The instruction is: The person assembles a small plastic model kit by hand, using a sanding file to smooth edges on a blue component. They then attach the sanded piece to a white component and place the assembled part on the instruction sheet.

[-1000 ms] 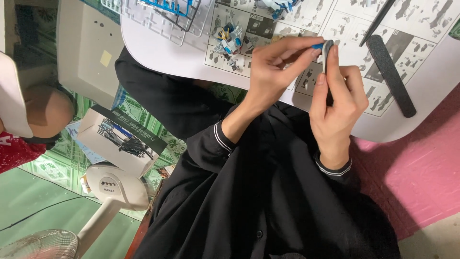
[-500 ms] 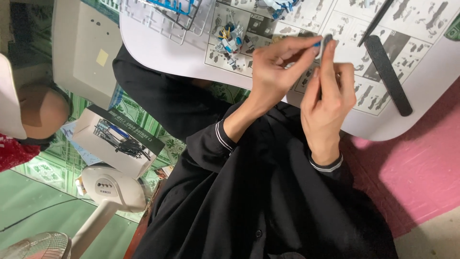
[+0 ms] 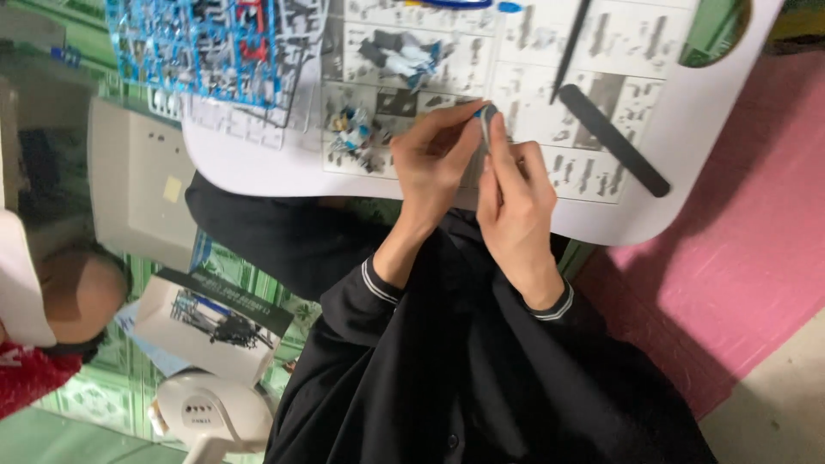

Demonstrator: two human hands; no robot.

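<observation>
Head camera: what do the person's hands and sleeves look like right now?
Both hands are bare: left hand, right hand. No gloves, rings or watch visible. Each arm wears a loose black long sleeve; the ribbed cuffs carry two thin white stripes.

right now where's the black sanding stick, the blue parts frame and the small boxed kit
black sanding stick (image 3: 614, 140), head view, middle of its flat face
blue parts frame (image 3: 185, 47), head view, its grid bars
small boxed kit (image 3: 206, 326), head view, its top panel

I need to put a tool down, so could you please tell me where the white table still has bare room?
The white table is bare along its right edge, beyond the black file, and in a strip at its near left rim below the blue parts frames. The middle is crowded: instruction sheet, model pieces, left hand, right hand.
</observation>
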